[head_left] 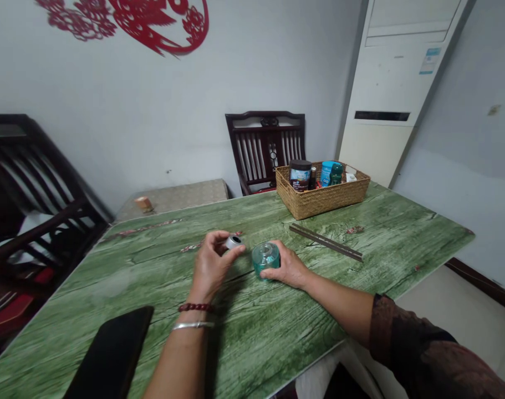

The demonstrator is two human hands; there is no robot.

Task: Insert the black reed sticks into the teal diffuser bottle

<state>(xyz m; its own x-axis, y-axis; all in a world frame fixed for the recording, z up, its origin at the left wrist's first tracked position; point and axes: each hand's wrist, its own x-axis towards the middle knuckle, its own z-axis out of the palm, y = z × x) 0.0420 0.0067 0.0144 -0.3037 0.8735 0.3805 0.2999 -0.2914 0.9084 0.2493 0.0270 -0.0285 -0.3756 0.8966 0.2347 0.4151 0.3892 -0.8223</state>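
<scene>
- On the green wood-print counter, open room surrounds both hands; a black phone lies near the left front edge.
- A woven basket sits by the far edge, well apart from the hands, with two long dark strips lying between it and the right side.
- The left hand has a narrow grip, fingertips pinching a small white cap.
- The right hand has a wider grip, cupped over a teal glass bottle standing on the counter, just beside the cap.
- Labels on the jars in the basket show, but their writing is too small to read.
</scene>
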